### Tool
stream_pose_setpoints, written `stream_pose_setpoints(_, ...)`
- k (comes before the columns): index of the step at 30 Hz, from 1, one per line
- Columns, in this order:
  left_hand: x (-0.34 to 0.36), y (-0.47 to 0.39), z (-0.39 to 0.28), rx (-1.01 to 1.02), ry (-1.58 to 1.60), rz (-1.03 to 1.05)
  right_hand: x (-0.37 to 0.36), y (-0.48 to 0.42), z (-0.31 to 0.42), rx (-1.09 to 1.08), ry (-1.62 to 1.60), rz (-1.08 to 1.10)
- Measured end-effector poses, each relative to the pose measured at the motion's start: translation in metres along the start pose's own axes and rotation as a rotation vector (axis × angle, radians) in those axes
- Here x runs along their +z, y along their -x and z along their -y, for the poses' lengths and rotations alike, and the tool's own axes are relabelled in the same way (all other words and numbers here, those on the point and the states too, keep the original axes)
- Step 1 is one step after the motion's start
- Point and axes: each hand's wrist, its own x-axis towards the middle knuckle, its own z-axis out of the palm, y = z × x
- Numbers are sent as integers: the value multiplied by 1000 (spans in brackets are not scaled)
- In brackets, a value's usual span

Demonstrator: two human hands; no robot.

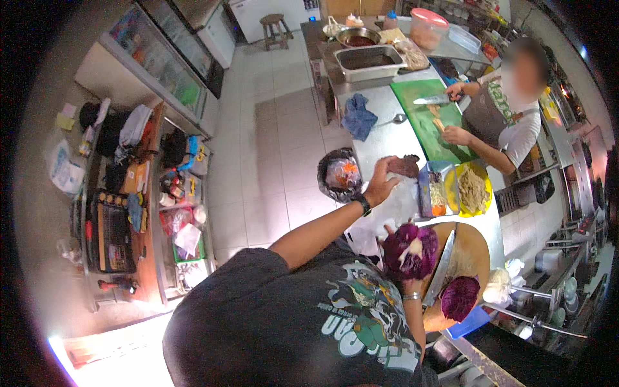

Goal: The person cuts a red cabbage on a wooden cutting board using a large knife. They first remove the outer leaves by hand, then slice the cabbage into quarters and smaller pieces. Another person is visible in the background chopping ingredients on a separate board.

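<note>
My left hand (pixel 382 181), a dark band on its wrist, is stretched over the steel table and pinches a dark reddish-brown piece (pixel 404 166), perhaps an outer cabbage leaf. Close to the body, my right hand (pixel 409 286) holds a piece of red cabbage (pixel 411 249) with its pale core showing; the cabbage hides much of the hand. Beside it a large kitchen knife (pixel 441 266) lies on the round wooden cutting board (pixel 471 249). Another red cabbage piece (pixel 459 298) rests near the board's edge. A black-lined waste container (pixel 325 180) with orange scraps stands left of my left hand.
A clear container (pixel 425 193) of shredded vegetables and a yellow bowl (pixel 487 193) of pale shredded food stand beyond the board. Across the table a co-worker (pixel 493 111) cuts food with a knife on a green board (pixel 411 101). A blue cloth (pixel 359 117) lies near the table edge.
</note>
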Motion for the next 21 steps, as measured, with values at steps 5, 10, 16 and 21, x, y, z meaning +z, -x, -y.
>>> stream_pose_setpoints(5,-71,94,-34,235,-333,175,43,-25,22,-240,66,23)
stream_pose_setpoints(10,-85,132,-55,438,-585,637,58,-43,37,-375,-133,-105)
stream_pose_setpoints(16,-81,105,-39,188,-804,416,55,-33,50,-469,-187,-23)
stream_pose_setpoints(21,-91,72,-76,105,-567,371,21,-16,66,-407,-149,-62)
